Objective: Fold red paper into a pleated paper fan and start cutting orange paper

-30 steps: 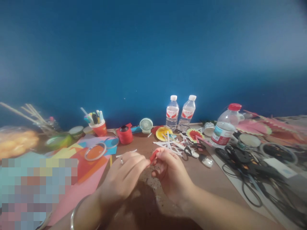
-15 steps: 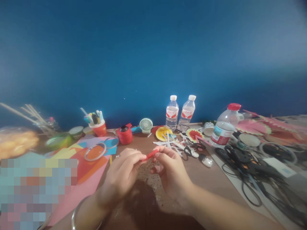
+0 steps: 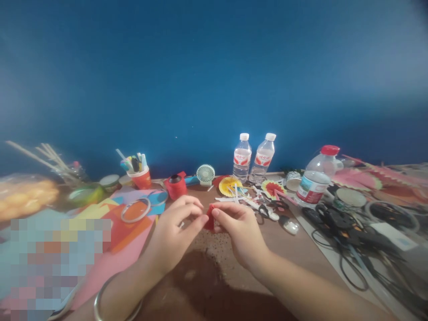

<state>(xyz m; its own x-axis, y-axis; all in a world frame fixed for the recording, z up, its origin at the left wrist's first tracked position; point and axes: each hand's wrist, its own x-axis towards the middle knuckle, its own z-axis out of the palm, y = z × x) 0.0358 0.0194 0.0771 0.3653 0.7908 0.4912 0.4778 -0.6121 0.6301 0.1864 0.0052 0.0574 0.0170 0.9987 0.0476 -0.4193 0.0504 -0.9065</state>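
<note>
A small piece of folded red paper [image 3: 209, 221] stands upright between my hands, above the brown tabletop. My right hand [image 3: 239, 225] pinches it between thumb and fingers from the right side. Beside its left edge is my left hand [image 3: 179, 227], the thumb tip at or very near the paper. The left fingers are curved and apart from the thumb, with a gap showing between them. Small dark specks lie on the table [image 3: 224, 249] below the hands.
Coloured paper sheets [image 3: 133, 232] lie to the left, with a silver ring on top. A red cup of pens [image 3: 142, 179], a red container [image 3: 176, 187] and a small fan [image 3: 205, 174] stand behind. Rightward are bottles [image 3: 242, 158], paper scraps, scissors [image 3: 267, 211] and black cables [image 3: 347, 267].
The red paper has turned from a slanted, nearly flat position between both hands to upright. My left fingers have loosened from it, while my right hand keeps its pinch.
</note>
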